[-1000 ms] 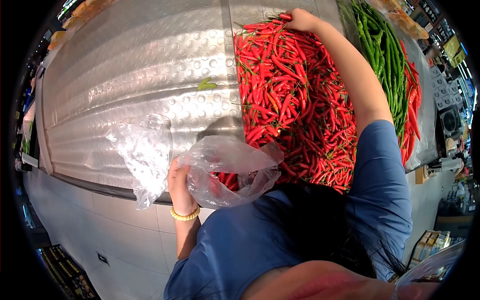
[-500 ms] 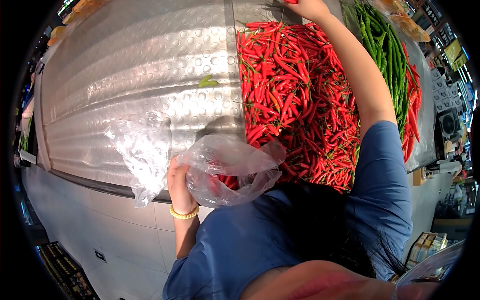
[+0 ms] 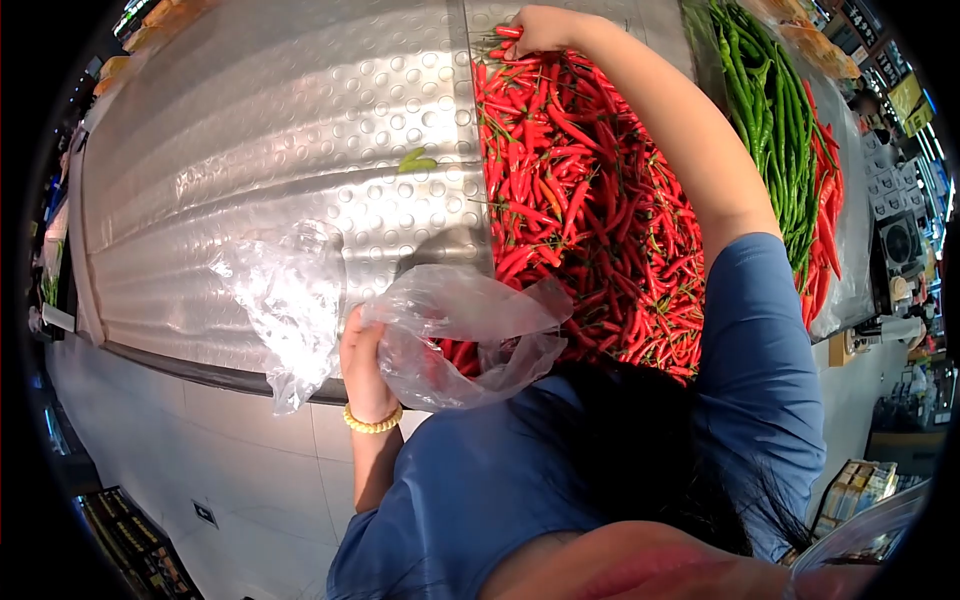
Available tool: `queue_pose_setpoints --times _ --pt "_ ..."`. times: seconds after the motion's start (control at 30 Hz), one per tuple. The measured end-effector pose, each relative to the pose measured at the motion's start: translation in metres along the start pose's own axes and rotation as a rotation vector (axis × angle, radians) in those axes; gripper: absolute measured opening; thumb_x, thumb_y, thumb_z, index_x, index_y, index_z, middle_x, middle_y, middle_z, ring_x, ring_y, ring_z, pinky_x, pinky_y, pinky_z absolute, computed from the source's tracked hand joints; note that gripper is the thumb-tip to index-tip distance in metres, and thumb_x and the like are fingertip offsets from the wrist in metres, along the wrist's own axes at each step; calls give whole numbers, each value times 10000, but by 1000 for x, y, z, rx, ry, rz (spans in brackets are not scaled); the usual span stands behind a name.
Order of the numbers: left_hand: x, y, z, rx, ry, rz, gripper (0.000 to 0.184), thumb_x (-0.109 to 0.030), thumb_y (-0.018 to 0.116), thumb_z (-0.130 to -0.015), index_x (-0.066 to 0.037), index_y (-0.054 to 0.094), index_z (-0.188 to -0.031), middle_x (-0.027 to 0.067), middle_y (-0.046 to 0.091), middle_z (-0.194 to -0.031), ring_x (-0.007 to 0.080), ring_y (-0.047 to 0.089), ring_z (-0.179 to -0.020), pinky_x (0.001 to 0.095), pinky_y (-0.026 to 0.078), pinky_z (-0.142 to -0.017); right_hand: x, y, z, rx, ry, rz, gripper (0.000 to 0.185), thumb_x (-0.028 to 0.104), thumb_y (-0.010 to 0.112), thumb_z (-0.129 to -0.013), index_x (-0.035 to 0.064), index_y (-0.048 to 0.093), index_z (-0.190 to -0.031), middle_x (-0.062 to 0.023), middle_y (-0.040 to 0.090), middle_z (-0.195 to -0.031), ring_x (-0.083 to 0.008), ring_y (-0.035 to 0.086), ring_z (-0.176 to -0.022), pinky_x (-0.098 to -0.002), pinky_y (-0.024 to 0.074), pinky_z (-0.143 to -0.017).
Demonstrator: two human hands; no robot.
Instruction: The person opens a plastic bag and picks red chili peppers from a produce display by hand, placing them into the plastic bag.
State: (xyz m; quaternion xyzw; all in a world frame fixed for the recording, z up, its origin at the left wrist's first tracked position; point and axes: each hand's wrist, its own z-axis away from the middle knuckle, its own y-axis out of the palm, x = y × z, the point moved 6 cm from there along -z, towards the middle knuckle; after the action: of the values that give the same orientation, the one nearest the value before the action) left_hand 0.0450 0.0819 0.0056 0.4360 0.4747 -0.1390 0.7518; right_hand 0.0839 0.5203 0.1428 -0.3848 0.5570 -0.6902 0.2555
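Observation:
My left hand (image 3: 366, 366) is closed on the rim of a clear plastic bag (image 3: 440, 300), whose mouth gapes toward me. Some red chili peppers show inside the bag. At the far left corner of the heap of red chili peppers (image 3: 570, 190), my right hand (image 3: 545, 30) has its fingers curled around a few red chili peppers (image 3: 508, 32). Their tips stick out to the left of the fingers; how many are held is hidden.
A crumpled clear plastic bag (image 3: 285, 310) lies on the dimpled metal counter (image 3: 250, 130), left of my left hand. Small green pepper pieces (image 3: 416, 160) rest near the heap's edge. Long green peppers (image 3: 770, 110) and larger red peppers (image 3: 825, 220) are at the right.
My right hand has moved left along the far edge of the heap, to its far left corner. My left hand and the bag have barely shifted.

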Motion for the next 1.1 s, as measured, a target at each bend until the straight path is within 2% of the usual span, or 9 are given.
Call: queue_pose_setpoints --times 0.17,0.33,0.4,0.57,0.67,0.7,0.77,0.9,1.1 --pt "-3 -2 2 -38 12 -18 243 -57 433 -866 -4 543 -1076 50 614 -924 95 553 -772 218 429 -685 -4 5 -10 262 23 80 287 208 686 -743 -45 642 -872 -158 652 -777 -163 615 -684 -292 483 -677" --pt "-5 -6 6 7 -2 6 231 -54 428 -874 -6 541 -1070 40 609 -885 82 544 -710 207 423 -622 44 -74 56 -215 -45 198 292 368 691 -700 80 643 -695 -128 626 -687 -213 578 -625 -383 462 -621" --pt "-6 -3 7 36 7 21 227 -54 426 -877 -7 539 -1069 38 608 -873 78 540 -690 203 420 -602 29 -83 53 -269 -161 102 318 407 678 -712 98 670 -786 -128 638 -726 -236 599 -671 -371 469 -662" --pt "-11 9 7 -17 13 19 224 -56 427 -881 -7 534 -1071 45 611 -886 83 547 -711 209 428 -622 25 -100 83 -438 -7 22 309 350 657 -746 87 663 -909 -130 640 -749 -237 605 -712 -348 467 -690" --pt "-10 9 6 -16 10 29 224 -57 430 -881 -5 531 -1074 51 613 -906 92 557 -751 217 438 -657 26 -92 88 -480 -271 -224 319 290 623 -780 60 628 -1001 -104 637 -764 -229 609 -700 -349 466 -683" --pt "-9 9 6 -9 9 31 226 -57 431 -881 -4 531 -1076 53 614 -913 95 560 -765 220 440 -669 27 -82 84 -462 -247 -179 309 247 594 -796 37 603 -1022 -87 632 -782 -183 595 -686 -323 472 -651" --pt "-8 9 6 14 3 33 225 -58 435 -880 -3 532 -1076 55 615 -922 100 565 -787 223 443 -689 25 -49 75 -47 -117 -377 281 230 612 -786 5 622 -955 -119 648 -806 -183 606 -704 -316 484 -662" --pt "-7 12 5 24 1 26 212 -60 442 -879 -2 541 -1058 55 616 -927 103 568 -800 225 442 -709 34 9 64 -102 -86 98 364 272 609 -758 27 630 -1026 -191 643 -928 -339 602 -911 -389 461 -821" --pt "-4 1 7 7 3 30 205 -60 445 -879 2 546 -1046 63 621 -943 111 569 -808 233 440 -724 43 21 50 33 96 237 287 211 594 -735 1 626 -928 -116 646 -688 -221 609 -533 -332 492 -549"
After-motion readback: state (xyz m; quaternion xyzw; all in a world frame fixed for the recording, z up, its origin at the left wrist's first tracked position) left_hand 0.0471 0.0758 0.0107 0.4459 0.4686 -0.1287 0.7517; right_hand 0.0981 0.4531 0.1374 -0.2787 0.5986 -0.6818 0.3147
